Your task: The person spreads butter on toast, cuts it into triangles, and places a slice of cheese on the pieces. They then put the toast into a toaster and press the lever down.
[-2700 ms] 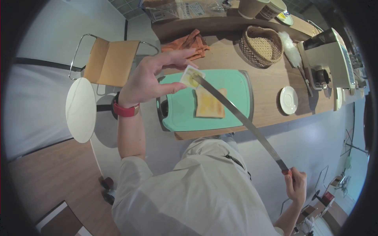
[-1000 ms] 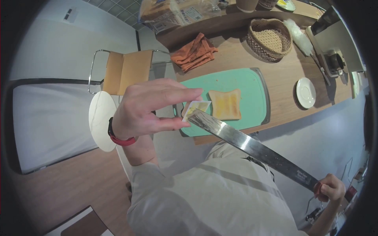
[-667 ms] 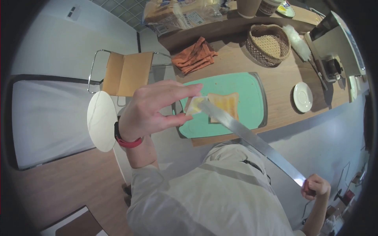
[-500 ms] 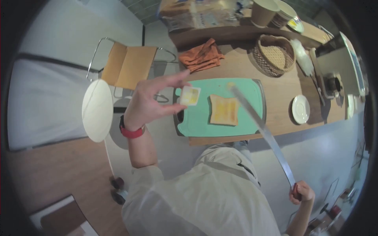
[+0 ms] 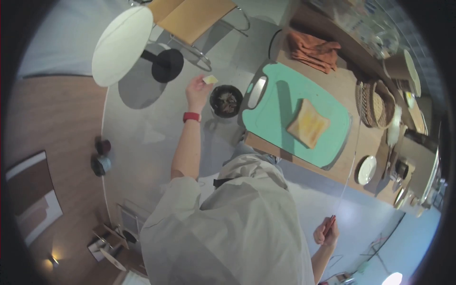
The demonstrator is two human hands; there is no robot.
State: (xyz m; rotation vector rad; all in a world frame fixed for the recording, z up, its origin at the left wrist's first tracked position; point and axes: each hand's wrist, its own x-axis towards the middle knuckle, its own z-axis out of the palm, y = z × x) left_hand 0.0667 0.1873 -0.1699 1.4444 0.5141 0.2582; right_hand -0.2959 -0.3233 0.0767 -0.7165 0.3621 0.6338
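My left hand (image 5: 196, 94), with a red band at the wrist, pinches a small white butter tub (image 5: 210, 80) with yellow inside. It is off the table's left end, above and beside a dark round bin (image 5: 226, 101) on the floor. My right hand (image 5: 327, 232) is closed round the reddish handle of a long knife (image 5: 331, 221). The knife's blade is seen edge-on as a thin line running up past the table's front edge. A slice of bread (image 5: 308, 124) with yellow butter patches lies on the green cutting board (image 5: 263, 111), touched by neither hand.
An orange cloth (image 5: 313, 51) lies behind the board. A wicker basket (image 5: 379, 105), a white plate (image 5: 366, 170) and paper cups (image 5: 403, 71) are to the right. On the floor side stand a round white table (image 5: 121, 45) and a tan chair (image 5: 190, 21).
My left hand has moved the butter tub away from the board towards the bin. The knife has turned edge-on and its tip has left the bread. My view has swung left.
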